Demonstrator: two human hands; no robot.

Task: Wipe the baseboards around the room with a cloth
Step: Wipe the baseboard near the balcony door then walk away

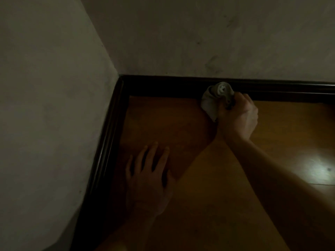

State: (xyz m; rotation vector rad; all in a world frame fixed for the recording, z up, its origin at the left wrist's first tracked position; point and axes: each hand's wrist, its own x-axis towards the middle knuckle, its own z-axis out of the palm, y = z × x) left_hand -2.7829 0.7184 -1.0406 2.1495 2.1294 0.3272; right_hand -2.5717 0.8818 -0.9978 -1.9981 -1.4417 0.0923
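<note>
A dark, glossy baseboard [163,86] runs along the far wall and turns at the corner down the left wall. My right hand [237,115] grips a bunched grey cloth [215,96] and holds it against the far baseboard, a little right of the corner. My left hand [148,174] rests flat on the wooden floor with its fingers spread, near the left baseboard [107,147]. The scene is dim.
Two pale walls [181,37] meet in a corner at the upper left. The brown wooden floor [208,196] fills the lower right, with a bright light reflection [320,169] at the right edge.
</note>
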